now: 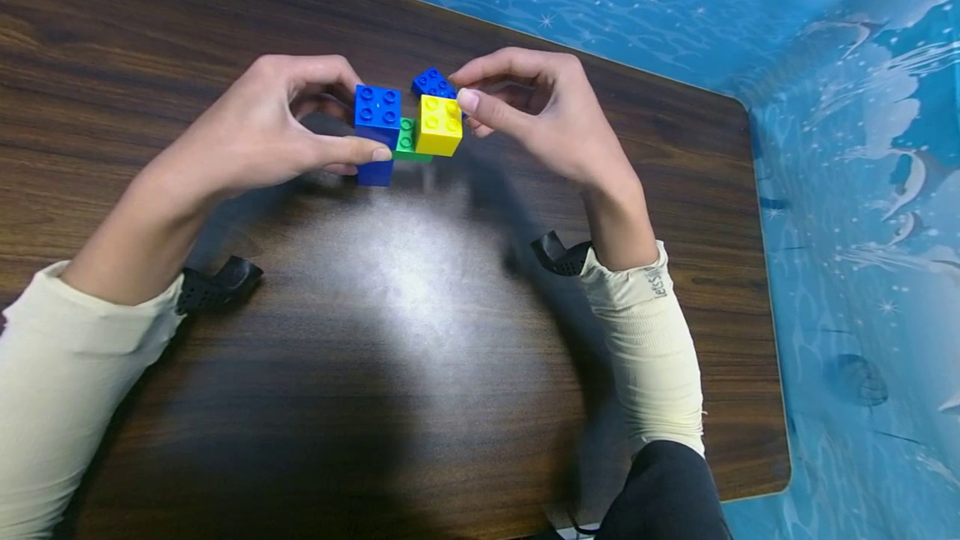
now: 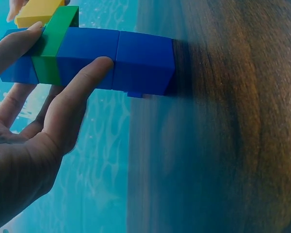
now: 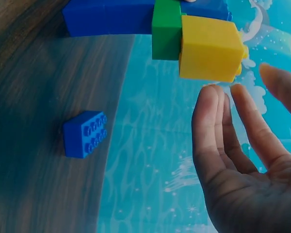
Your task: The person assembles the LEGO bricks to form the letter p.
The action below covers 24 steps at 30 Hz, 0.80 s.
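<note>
My left hand (image 1: pixel 255 127) pinches a stack of blue toy building bricks (image 1: pixel 377 111) between thumb and fingers. The stack stands upright, its lower end at the tabletop. Between its blue bricks sits a green brick (image 1: pixel 406 140) that juts out to the right. A yellow brick (image 1: pixel 438 125) sits on the green brick's jutting end, studs up. My right hand (image 1: pixel 551 111) hovers just right of the yellow brick; in the right wrist view its fingertips are apart from the brick, with nothing between thumb and fingers. A loose blue brick (image 3: pixel 85 135) lies on the table behind the yellow one.
The dark wood-grain table (image 1: pixel 450 340) carries a bright light reflection in its middle. Its far edge (image 1: pixel 637 65) runs close behind the bricks. A blue sea-patterned wall covering (image 1: pixel 847 215) borders the table's far and right sides.
</note>
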### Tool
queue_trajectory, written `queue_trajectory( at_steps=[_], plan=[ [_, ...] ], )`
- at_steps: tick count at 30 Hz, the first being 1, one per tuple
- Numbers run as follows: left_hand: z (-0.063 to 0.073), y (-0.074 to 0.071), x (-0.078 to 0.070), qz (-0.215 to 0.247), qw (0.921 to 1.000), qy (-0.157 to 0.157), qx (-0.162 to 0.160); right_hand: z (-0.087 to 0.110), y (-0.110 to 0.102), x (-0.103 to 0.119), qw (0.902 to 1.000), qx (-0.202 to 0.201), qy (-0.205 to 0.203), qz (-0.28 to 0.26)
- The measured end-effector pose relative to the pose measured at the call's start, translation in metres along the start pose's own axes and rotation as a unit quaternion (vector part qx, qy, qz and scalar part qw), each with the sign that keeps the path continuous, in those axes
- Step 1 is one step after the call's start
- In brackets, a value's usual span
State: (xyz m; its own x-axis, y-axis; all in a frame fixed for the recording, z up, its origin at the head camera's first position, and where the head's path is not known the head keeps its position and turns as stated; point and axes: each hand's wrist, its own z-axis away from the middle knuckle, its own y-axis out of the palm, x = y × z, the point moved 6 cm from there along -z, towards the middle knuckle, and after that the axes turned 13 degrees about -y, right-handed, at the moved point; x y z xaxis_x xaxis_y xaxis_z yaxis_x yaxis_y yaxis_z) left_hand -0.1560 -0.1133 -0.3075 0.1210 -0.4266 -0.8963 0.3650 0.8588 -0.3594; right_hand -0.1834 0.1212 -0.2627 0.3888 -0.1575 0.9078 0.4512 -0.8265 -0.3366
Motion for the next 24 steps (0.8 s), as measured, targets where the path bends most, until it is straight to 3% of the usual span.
queue_trajectory(
  at_steps=[4,12,19,24],
  plan=[
    [0.000,0.001,0.001,0.007,0.9999,-0.009,0.008,-0.001,-0.007,-0.008,0.9988,-0.031,0.031,-0.020],
    [-0.001,0.003,0.005,0.031,0.9986,-0.034,0.026,-0.001,-0.019,-0.036,0.9935,-0.076,0.085,0.003],
    [-0.001,0.003,0.005,0.032,0.9985,-0.034,0.028,0.000,-0.021,-0.061,0.9874,-0.058,0.132,0.066],
    [-0.001,0.003,0.005,0.027,0.9988,-0.033,0.026,-0.001,-0.017,-0.081,0.9804,-0.021,0.184,0.068]
  ],
)
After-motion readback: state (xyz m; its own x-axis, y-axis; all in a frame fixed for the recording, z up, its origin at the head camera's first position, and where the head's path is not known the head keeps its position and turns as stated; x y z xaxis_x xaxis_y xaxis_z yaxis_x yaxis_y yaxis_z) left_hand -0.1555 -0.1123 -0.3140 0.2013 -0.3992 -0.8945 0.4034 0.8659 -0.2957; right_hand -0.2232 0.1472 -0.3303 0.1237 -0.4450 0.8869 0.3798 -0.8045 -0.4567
